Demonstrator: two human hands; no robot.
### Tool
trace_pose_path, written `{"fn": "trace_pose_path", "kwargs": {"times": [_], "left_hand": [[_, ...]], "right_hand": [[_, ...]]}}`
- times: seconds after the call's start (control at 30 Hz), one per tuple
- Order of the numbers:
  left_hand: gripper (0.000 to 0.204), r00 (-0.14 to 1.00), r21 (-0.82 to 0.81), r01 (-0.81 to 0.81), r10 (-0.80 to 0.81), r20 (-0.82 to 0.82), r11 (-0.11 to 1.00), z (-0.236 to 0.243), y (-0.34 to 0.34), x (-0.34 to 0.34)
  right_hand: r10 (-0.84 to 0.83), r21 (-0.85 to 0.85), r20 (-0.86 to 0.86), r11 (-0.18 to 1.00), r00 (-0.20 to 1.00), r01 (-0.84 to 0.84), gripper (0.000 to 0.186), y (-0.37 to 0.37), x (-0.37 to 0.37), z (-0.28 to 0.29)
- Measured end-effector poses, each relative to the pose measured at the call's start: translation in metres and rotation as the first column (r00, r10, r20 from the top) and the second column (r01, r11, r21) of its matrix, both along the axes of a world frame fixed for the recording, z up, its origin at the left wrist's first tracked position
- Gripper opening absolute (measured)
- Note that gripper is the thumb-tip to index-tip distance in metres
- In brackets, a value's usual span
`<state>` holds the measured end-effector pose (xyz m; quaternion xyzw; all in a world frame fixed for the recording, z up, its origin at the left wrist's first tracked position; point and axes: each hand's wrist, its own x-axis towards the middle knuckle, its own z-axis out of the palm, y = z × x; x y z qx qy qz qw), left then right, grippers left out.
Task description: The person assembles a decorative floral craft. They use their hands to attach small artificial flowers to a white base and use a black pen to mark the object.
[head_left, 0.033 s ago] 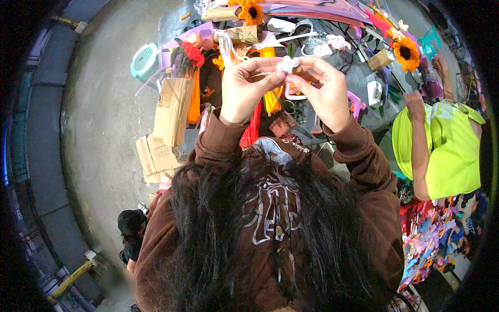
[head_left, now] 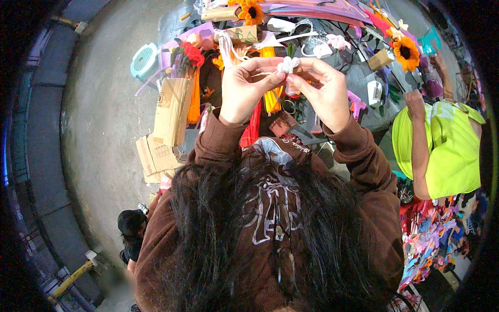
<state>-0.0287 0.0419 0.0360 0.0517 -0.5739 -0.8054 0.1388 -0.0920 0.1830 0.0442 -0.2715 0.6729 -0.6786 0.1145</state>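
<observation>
A small white flower with puffy petals (head_left: 288,64) is pinched between the fingertips of both hands over the near part of the table. My left hand (head_left: 240,89) grips it from the left, thumb and forefinger meeting at its edge. From the right, my right hand (head_left: 327,88) closes thumb and fingers on the same flower. A green leaf (head_left: 290,50) shows just beyond the petals; whether it is joined to them I cannot tell. Bundles of orange strands (head_left: 273,99) and red strands (head_left: 251,126) lie beneath and beside my hands.
The dark table (head_left: 358,78) carries sunflowers (head_left: 406,53), red flowers (head_left: 193,54), a white tape dispenser (head_left: 374,93) and coloured sheets. Cardboard pieces (head_left: 171,112) overhang its left side, near a turquoise basket (head_left: 144,61). At the right, a person in a yellow-green top (head_left: 452,145) works close by.
The white flower has turned very slightly between my fingertips. Both hands stay in nearly the same place.
</observation>
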Motion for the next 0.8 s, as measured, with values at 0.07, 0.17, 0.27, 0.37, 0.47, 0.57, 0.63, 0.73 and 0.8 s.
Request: {"fn": "trace_pose_path", "kwargs": {"times": [0.07, 0.17, 0.27, 0.37, 0.47, 0.57, 0.63, 0.73, 0.8], "left_hand": [[0.024, 0.999, -0.146, -0.034, 0.037, 0.013, 0.989, 0.009, 0.003, 0.001], [0.024, 0.998, -0.235, -0.055, 0.056, -0.004, 0.970, 0.014, 0.008, 0.001], [0.021, 0.994, -0.407, -0.082, 0.105, 0.035, 0.910, 0.012, 0.008, -0.004], [0.019, 0.998, -0.165, -0.049, 0.056, 0.039, 0.985, 0.014, 0.006, -0.002], [0.019, 0.999, -0.116, -0.004, 0.008, 0.039, 0.993, 0.009, 0.001, -0.003], [0.020, 0.996, -0.157, 0.062, -0.051, 0.071, 0.986, 0.008, 0.002, -0.004], [0.021, 0.992, -0.125, 0.107, -0.097, 0.085, 0.986, 0.009, 0.006, -0.003], [0.021, 0.989, -0.143, 0.115, -0.100, 0.108, 0.983, 0.015, 0.008, -0.003], [0.021, 0.990, -0.118, 0.098, -0.085, 0.110, 0.988, 0.013, 0.006, -0.003]], "right_hand": [[-0.071, 0.094, -0.129, 0.992, 0.989, 0.083, 0.018, 0.004, -0.001, -0.006], [-0.110, 0.121, -0.280, 0.981, 0.954, 0.149, 0.015, 0.004, 0.001, -0.001], [-0.089, 0.197, -0.403, 0.964, 0.911, 0.181, 0.015, 0.007, 0.005, 0.006], [-0.090, 0.161, -0.533, 0.965, 0.841, 0.205, 0.012, 0.007, 0.009, 0.017], [-0.049, 0.172, -0.662, 0.961, 0.748, 0.215, 0.009, 0.012, 0.005, 0.022], [-0.037, 0.185, -0.739, 0.949, 0.673, 0.255, 0.009, 0.017, 0.001, 0.025], [-0.029, 0.173, -0.794, 0.947, 0.607, 0.271, 0.010, 0.018, -0.004, 0.024], [-0.032, 0.144, -0.843, 0.948, 0.536, 0.283, 0.011, 0.016, -0.008, 0.022], [-0.036, 0.123, -0.844, 0.958, 0.536, 0.259, 0.011, 0.014, -0.008, 0.023]]}}
